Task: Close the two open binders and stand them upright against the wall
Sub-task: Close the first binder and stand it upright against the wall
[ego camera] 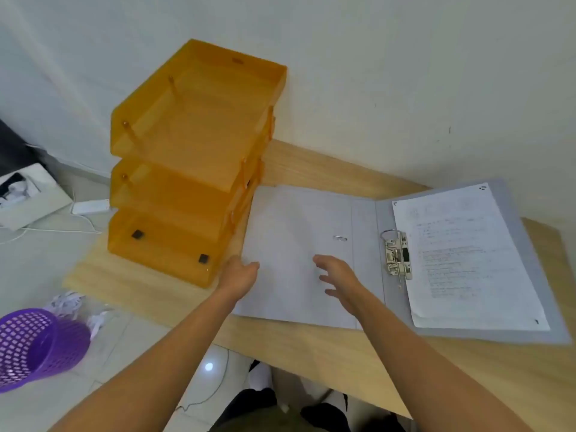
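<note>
One grey lever-arch binder (364,244) lies open and flat on the wooden desk (311,344). Its left cover faces up; a sheaf of written paper (467,257) lies on its right half beside the metal ring mechanism (397,254). My left hand (238,275) rests at the left edge of the left cover, fingers on that edge. Over the same cover hovers my right hand (338,280), fingers spread and holding nothing. No second binder is in view.
An orange three-tier letter tray (193,157) stands on the desk's left end, touching the binder's left cover. The white wall (405,88) runs behind the desk. On the floor at left lie a tipped purple mesh basket (37,344), crumpled paper and cables.
</note>
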